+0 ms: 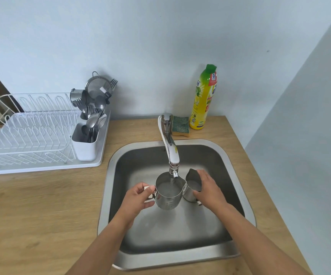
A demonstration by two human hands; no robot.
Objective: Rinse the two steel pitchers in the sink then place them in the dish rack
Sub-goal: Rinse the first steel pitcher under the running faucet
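Looking down at a wooden tabletop (pixel 41 205) in a corner of pale blue walls, with a steel sink (pixel 240 175) set into it. White dish rack (pixel 31 135) on the left, cutlery holder (pixel 85 143) stuffed with spoons. Sponge (pixel 181 126) and yellow soap bottle (pixel 203 98) behind the faucet (pixel 170 147). Water runs into the bigger pitcher (pixel 168 193), left hand (pixel 138 199) gripping its handle over the basin. Smaller pitcher (pixel 192 185) touches it on the right, right hand (pixel 209 189) wrapped around its side.
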